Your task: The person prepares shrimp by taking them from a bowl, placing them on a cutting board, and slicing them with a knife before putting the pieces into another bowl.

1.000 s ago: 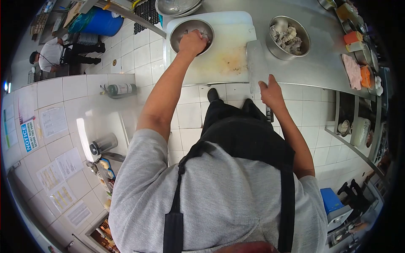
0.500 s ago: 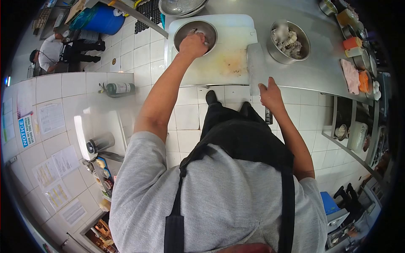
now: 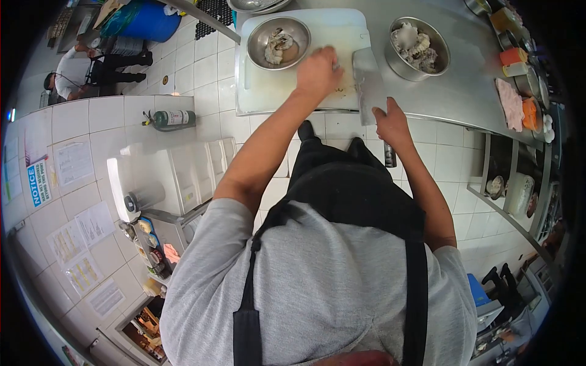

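Note:
My left hand [image 3: 318, 72] is over the white cutting board [image 3: 262, 100], its fingers closed round a small greyish piece that is mostly hidden. Wrapped round the handle of a wide-bladed cleaver [image 3: 367, 82] is my right hand [image 3: 392, 127], at the counter's front edge. The blade lies along the board's right side. A steel bowl [image 3: 253, 47] on the board, left of my left hand, holds a few pieces that look like shrimp [image 3: 278, 46]. Further right, a deeper steel pot [image 3: 408, 72] is filled with greyish-white pieces [image 3: 420, 50].
Containers, an orange-lidded one [image 3: 511, 57] among them, and a pink cloth [image 3: 508, 105] line the counter's right side. Steel bowls [image 3: 259, 5] stand behind the board. A co-worker [image 3: 76, 72] is at the far left, near a blue barrel [image 3: 146, 23].
My left hand has come out of the steel bowl and moved right, over the board. The shrimp-like pieces in the bowl now show. My right hand still holds the cleaver.

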